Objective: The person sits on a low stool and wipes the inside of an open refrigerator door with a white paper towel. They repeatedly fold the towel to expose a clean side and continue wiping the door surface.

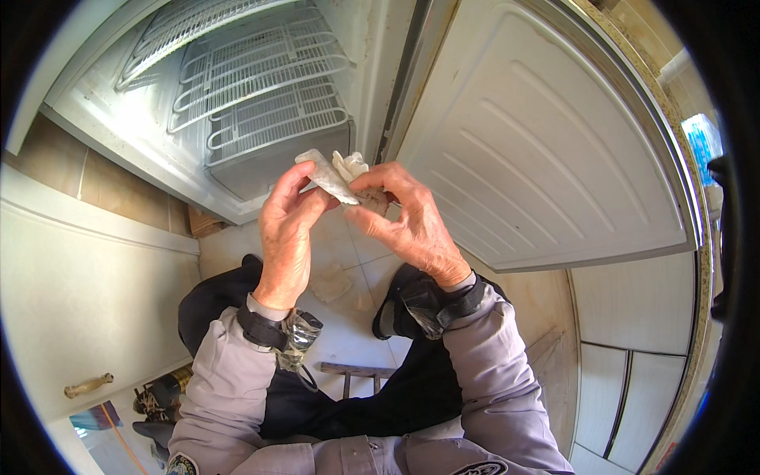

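Observation:
In front of the open refrigerator (249,178), my left hand (288,231) pinches a folded white paper tissue (325,176) between thumb and fingers. My right hand (412,217) holds a crumpled, partly soiled wad of tissue (351,166), its fingertips meeting the folded piece. Both hands are raised over the tiled floor, close together. Inside the refrigerator are wire shelves (255,77), which run behind and above the hands. To the right, the white ribbed inner face of the refrigerator door (534,136) is swung wide.
A pale crumpled tissue (331,283) lies on the floor tiles (356,243) between my feet. Below me is part of a wooden stool (356,370). A white cabinet with a brass-coloured handle (89,386) stands at left, near several shoes (157,398). Light panelled cabinets (632,309) line the right.

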A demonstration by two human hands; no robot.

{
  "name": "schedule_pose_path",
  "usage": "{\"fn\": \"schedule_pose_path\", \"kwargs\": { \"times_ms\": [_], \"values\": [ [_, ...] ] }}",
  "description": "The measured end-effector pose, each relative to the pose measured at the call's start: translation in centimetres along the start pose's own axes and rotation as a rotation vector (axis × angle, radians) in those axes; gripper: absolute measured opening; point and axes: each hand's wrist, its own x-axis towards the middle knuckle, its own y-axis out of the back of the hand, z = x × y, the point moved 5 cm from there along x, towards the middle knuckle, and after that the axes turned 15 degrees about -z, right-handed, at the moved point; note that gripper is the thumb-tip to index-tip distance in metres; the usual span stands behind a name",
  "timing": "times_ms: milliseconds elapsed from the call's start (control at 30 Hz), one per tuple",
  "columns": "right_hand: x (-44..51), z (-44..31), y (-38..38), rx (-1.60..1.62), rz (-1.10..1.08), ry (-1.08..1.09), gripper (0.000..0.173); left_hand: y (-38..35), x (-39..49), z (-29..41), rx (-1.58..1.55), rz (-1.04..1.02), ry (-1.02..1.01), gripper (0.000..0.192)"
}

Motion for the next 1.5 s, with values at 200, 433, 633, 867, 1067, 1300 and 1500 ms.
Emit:
{"fn": "schedule_pose_path", "kwargs": {
  "times_ms": [200,433,633,867,1067,1300,1500],
  "values": [
    [0.3,1.0,-0.8,0.151,-0.068,-0.056,0.024,0.2,0.0,-0.2,0.038,-0.007,-0.023,0.044],
    [-0.1,1.7,-0.9,0.506,-0.036,-0.219,0.030,0.1,-0.2,-0.1,0.085,-0.019,-0.031,0.044],
    [0.1,2.2,-0.8,0.648,0.023,-0.205,0.032,-0.4,-0.3,-0.3,0.221,-0.074,0.033,0.024],
    [-0.1,2.1,-0.9,0.616,0.007,-0.213,0.032,-1.5,-0.3,-0.1,0.176,-0.163,0.021,0.024],
    [-0.1,1.8,-0.8,0.483,-0.033,-0.239,0.028,-1.3,-0.4,-0.1,0.188,-0.117,0.013,0.018],
    [0.0,1.3,-0.9,0.397,-0.054,-0.253,0.025,-0.8,-0.5,-0.4,0.285,-0.098,-0.030,0.015],
    [0.1,1.1,-0.9,0.344,-0.032,-0.261,0.020,-1.0,-0.4,-0.3,0.428,-0.124,-0.126,0.012]
  ]
}}
